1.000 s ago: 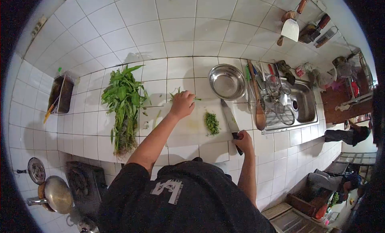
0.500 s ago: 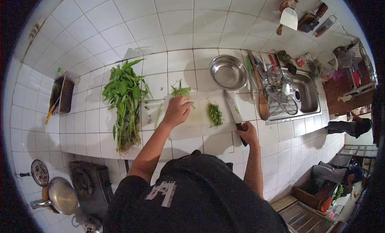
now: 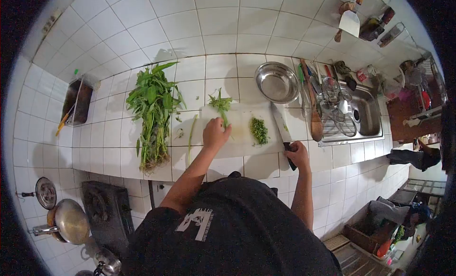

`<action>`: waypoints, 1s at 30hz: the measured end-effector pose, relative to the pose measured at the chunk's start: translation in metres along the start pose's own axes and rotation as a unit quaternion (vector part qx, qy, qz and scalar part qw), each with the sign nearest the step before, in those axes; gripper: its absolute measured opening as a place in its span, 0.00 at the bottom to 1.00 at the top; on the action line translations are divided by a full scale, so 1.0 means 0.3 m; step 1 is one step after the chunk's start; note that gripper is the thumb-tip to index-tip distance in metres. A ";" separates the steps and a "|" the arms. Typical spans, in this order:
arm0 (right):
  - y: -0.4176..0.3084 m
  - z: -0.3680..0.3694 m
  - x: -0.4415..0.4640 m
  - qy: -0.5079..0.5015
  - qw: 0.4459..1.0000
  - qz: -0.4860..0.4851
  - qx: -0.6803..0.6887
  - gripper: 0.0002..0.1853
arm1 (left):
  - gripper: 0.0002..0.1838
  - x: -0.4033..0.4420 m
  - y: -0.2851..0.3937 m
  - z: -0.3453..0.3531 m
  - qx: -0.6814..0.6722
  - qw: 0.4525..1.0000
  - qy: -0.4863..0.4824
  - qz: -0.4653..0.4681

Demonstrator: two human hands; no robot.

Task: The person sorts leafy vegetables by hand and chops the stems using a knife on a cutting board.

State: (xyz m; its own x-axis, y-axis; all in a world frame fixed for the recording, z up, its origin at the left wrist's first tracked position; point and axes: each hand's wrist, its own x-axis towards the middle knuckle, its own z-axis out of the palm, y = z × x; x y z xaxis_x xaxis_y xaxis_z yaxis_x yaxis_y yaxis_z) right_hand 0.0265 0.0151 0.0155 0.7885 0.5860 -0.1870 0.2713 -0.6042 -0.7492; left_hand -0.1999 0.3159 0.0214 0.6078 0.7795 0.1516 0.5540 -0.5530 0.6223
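My left hand [image 3: 217,133] is closed around the lower end of a short leafy green stalk [image 3: 220,103], over a white cutting board [image 3: 237,145]. Its fingertips partly hide the stalk. At the board's right edge, my right hand [image 3: 298,156] grips the black handle of a kitchen knife [image 3: 281,124], whose blade lies pointing away from me. Between the two hands sits a small pile of finely chopped greens [image 3: 259,131]. One thin bare stem [image 3: 192,139] lies along the board's left side.
A bunch of leafy greens with roots [image 3: 154,112] lies left on the tiled counter. Behind the knife stands a steel bowl [image 3: 277,82]. To the right are a wooden spoon [image 3: 316,121] and a sink [image 3: 370,119] with a dish rack. A stove [image 3: 107,212] is lower left.
My left hand has drawn back toward me and a little right, uncovering more of the leafy stalk. The right hand stays on the knife. The whole view has shifted slightly.
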 end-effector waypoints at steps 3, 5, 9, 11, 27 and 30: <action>-0.011 0.002 -0.006 -0.005 1.000 0.015 0.012 0.19 | 0.10 0.058 0.009 0.063 0.083 0.995 0.039 0.041; -0.035 0.003 -0.029 0.004 1.000 0.013 0.025 0.18 | 0.09 0.059 -0.013 0.085 0.065 0.995 0.037 0.072; 0.009 0.033 -0.068 0.058 0.998 -0.007 0.036 0.14 | 0.10 -0.006 -0.042 0.018 0.043 0.985 -0.018 0.163; -0.096 0.022 -0.143 0.083 0.996 -0.007 0.013 0.12 | 0.11 -0.064 -0.072 -0.023 0.026 0.981 -0.054 0.184; -0.382 0.226 -0.322 -0.060 0.994 -0.078 -0.040 0.14 | 0.12 -0.051 0.047 0.031 0.002 0.966 -0.091 0.243; -0.416 0.211 -0.317 -0.101 0.993 -0.044 -0.041 0.16 | 0.11 -0.043 0.057 0.043 -0.022 0.969 -0.085 0.232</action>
State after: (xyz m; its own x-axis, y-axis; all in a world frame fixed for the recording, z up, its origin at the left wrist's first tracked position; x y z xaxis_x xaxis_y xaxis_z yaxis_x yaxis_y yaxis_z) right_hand -0.1174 0.0690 0.0865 0.6346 0.7304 -0.2524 0.3854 -0.5822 -0.7159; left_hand -0.1910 0.2927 0.0202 0.8723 0.3883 0.2971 0.1763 -0.8167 0.5495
